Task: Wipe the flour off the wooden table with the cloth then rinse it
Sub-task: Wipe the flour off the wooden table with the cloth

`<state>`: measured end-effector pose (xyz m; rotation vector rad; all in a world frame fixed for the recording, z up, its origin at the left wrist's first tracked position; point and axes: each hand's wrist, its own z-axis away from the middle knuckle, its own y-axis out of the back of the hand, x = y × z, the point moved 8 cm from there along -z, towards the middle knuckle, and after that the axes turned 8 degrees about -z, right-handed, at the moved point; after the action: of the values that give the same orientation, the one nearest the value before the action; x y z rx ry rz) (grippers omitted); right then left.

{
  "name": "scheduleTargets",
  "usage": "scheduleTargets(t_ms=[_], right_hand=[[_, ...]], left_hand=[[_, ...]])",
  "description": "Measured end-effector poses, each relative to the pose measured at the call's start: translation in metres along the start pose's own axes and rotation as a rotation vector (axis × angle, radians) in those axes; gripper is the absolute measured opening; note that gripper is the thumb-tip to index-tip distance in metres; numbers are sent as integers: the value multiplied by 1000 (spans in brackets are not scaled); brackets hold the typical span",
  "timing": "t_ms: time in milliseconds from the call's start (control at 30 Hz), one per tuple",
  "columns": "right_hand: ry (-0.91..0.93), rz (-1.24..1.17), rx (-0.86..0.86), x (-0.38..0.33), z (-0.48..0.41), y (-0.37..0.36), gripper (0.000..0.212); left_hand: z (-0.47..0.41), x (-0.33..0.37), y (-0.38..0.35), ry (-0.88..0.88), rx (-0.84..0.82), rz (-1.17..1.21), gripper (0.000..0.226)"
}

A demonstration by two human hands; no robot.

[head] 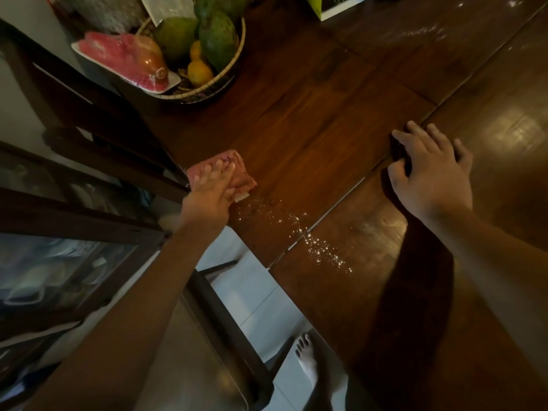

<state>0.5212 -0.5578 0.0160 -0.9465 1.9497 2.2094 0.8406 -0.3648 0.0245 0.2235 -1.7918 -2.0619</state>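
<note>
A folded pink cloth (237, 170) lies on the dark wooden table (311, 129) near its left edge. My left hand (212, 188) presses flat on the cloth with straight fingers. A trail of white flour (299, 229) runs from just right of the cloth towards me, across a seam between boards. More flour (424, 32) is scattered at the far right of the table. My right hand (430, 170) rests on the table over the seam, fingers spread and lightly bent, holding nothing.
A woven basket (234, 66) of green and yellow fruit stands at the table's far left, with a wrapped red tray (124, 60) beside it. A white and green box (335, 7) stands at the back. A dark chair (213, 295) and a glass-fronted cabinet (59, 268) stand left of the table.
</note>
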Motion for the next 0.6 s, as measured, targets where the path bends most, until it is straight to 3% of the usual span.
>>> scheduleTargets(t_ms=[133, 267, 433, 533, 600], right_hand=[[4, -15, -7, -1, 0, 0, 52], [8, -7, -2, -1, 0, -1, 52], [11, 0, -1, 1, 0, -2, 52], [22, -6, -2, 0, 0, -2, 53], [21, -3, -2, 0, 0, -2, 52]], left_hand=[[56, 8, -13, -132, -87, -33, 68], [33, 17, 2, -283, -27, 20, 62], [2, 14, 0, -66, -5, 14, 51], [28, 36, -9, -287, -1, -99, 59], [41, 39, -10, -449, -30, -48, 65]])
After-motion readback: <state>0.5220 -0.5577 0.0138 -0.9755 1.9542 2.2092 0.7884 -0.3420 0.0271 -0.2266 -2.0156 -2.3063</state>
